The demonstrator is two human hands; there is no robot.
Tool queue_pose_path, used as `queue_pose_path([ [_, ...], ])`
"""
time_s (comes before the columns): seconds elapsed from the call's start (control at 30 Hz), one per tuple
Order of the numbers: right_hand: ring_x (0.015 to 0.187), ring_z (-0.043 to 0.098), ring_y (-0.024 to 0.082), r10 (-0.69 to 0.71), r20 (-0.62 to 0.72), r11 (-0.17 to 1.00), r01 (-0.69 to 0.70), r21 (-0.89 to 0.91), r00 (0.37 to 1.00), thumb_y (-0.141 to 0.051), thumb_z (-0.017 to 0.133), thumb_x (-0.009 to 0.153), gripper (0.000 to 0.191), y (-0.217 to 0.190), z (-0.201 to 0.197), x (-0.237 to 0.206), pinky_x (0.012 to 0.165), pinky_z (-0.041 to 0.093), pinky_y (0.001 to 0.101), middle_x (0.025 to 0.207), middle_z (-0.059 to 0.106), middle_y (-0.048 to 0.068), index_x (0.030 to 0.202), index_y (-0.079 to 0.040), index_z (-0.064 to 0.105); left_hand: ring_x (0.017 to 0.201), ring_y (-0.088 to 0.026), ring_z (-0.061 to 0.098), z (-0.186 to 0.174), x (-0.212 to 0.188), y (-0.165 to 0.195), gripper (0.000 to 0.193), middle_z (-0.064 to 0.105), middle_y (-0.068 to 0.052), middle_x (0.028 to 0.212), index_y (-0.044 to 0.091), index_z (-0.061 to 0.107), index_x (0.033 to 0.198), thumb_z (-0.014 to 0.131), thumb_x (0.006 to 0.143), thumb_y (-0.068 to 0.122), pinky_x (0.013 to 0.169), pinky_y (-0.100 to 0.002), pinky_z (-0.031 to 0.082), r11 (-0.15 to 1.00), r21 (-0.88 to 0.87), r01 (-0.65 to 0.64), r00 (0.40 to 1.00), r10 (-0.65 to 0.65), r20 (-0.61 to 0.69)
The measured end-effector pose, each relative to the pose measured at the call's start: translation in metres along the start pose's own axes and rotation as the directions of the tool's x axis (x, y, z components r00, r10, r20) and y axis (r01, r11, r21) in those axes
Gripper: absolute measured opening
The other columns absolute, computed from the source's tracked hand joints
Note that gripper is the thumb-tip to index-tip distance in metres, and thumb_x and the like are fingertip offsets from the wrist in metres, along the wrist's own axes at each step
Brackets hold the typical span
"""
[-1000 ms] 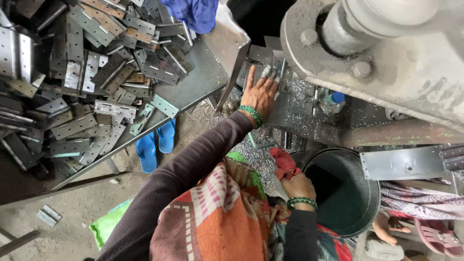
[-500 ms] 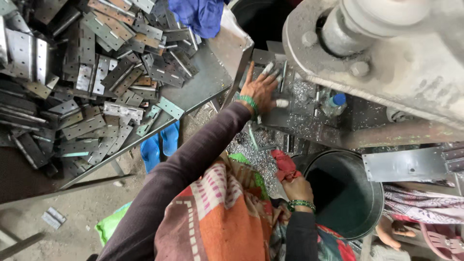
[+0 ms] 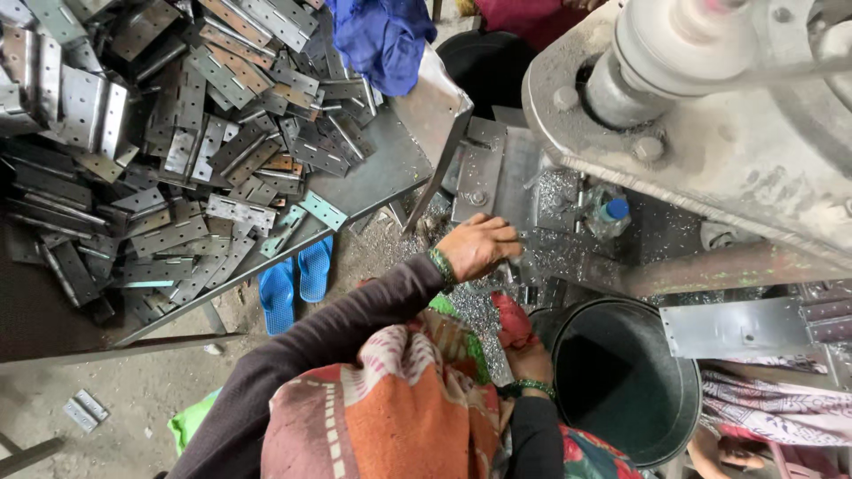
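Now left hand point(image 3: 479, 247) curls over metal shavings point(image 3: 550, 253).

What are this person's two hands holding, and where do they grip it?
The right hand clutches a bunched red cloth by its lower end. Whether the left hand holds anything cannot be told.

Single head view, steeply downward, seemingly close above the left hand point(image 3: 477, 247)
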State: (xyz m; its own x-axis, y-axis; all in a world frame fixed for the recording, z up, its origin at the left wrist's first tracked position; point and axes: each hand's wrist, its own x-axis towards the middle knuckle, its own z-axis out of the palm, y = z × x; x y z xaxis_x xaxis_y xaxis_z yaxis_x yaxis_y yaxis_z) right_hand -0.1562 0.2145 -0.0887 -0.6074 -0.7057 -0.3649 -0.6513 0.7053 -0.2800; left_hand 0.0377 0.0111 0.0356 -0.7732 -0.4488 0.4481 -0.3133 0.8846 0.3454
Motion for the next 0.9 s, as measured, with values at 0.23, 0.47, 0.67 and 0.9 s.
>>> queue_pose_path([
  [0.23, 0.105, 0.070, 0.047, 0.004, 0.020, 0.997, -0.002, -0.074, 1.000, -0.077, 0.072, 0.073, 0.078, 0.000, -0.008, -0.007, 0.089, 0.057, 0.0550, 0.101, 0.074, 0.029, 0.101, -0.004, 0.077, 0.098, -0.028, 0.070, -0.021, 0.043, 0.030, 0.045, 0.066, -0.014, 0.114, 0.007, 0.056, 0.130, 0.059, 0.098, 0.038, 0.088, -0.044, 0.059, 0.745, -0.159, 0.648, 0.759, -0.613, 0.221],
  [0.47, 0.106, 0.071, 0.046, 0.028, 0.030, 0.998, -0.027, -0.055, 0.999, -0.072, 0.077, 0.071, 0.076, 0.000, -0.003, -0.001, 0.088, 0.058, 0.0534, 0.102, 0.073, 0.030, 0.099, -0.002, 0.078, 0.133, -0.033, 0.053, 0.011, 0.022, 0.027, 0.058, 0.058, -0.021, 0.142, 0.005, 0.052, 0.146, 0.059, 0.098, 0.036, 0.120, -0.047, 0.040, 0.913, -0.059, 0.404, 0.915, -0.402, 0.044],
  [0.67, 0.103, 0.071, 0.045, -0.103, 0.158, 0.985, 0.123, -0.123, 0.982, -0.058, 0.072, 0.076, 0.055, 0.012, -0.045, 0.005, 0.088, 0.057, 0.0530, 0.103, 0.073, 0.026, 0.101, -0.009, 0.080, 0.143, -0.028, 0.046, 0.011, 0.017, 0.000, 0.064, 0.055, -0.012, 0.147, 0.003, 0.051, 0.142, 0.060, 0.088, 0.037, 0.122, -0.071, -0.006, 0.858, 0.259, 0.444, 0.853, -0.493, 0.173],
  [0.9, 0.106, 0.069, 0.046, 0.086, 0.087, 0.987, -0.073, -0.145, 0.992, -0.058, 0.072, 0.078, 0.056, -0.018, -0.052, -0.012, 0.089, 0.056, 0.0542, 0.107, 0.072, 0.026, 0.104, -0.009, 0.078, 0.142, -0.030, 0.044, 0.011, 0.029, -0.001, 0.067, 0.050, -0.017, 0.150, 0.002, 0.048, 0.144, 0.058, 0.088, 0.036, 0.120, -0.068, -0.004, 0.847, 0.297, 0.440, 0.867, -0.487, 0.104],
])
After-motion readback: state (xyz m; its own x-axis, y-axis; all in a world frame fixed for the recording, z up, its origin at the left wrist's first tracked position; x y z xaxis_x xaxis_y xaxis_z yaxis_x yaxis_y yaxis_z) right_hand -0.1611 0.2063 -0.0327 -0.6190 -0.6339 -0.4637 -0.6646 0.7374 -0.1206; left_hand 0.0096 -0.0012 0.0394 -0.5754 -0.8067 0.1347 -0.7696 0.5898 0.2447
